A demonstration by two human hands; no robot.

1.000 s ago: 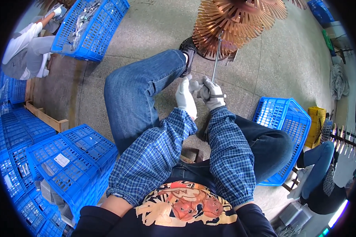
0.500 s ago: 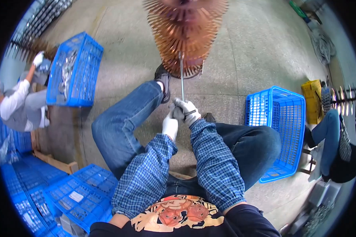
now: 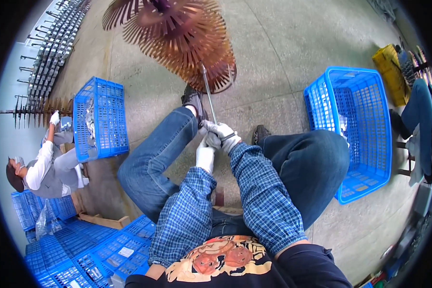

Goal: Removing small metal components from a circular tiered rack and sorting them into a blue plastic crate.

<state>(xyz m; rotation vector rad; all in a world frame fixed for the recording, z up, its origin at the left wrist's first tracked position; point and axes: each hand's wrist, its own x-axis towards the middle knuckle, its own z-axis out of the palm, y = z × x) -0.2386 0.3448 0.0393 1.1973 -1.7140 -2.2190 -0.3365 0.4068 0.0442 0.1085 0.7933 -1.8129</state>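
Observation:
Both hands wear white gloves with greyish fingers and meet between my knees. My right hand (image 3: 224,135) is closed around the near end of a thin metal rod (image 3: 210,98). Just below and against it, my left hand (image 3: 206,156) is also closed at the rod's end; the fingers overlap, so the rod's very end is hidden. The rod slants away and up to the left. Its far tip meets the lower part of a tall copper-coloured rack (image 3: 185,41) made of stacked rings of flat radiating prongs. The top of the rack leaves the picture.
A blue plastic crate (image 3: 386,129) stands beside my right knee, a yellow crate (image 3: 389,72) behind it. At left, a seated co-worker (image 3: 45,165) works by another blue crate (image 3: 111,120) holding metal parts. Stacked blue crates (image 3: 105,252) lie at lower left. Another person's leg (image 3: 414,108) shows at right.
The view has turned, so the rack appears farther left and the left-hand co-worker more fully. The rod now leans more to the left. Both hands keep their hold on it.

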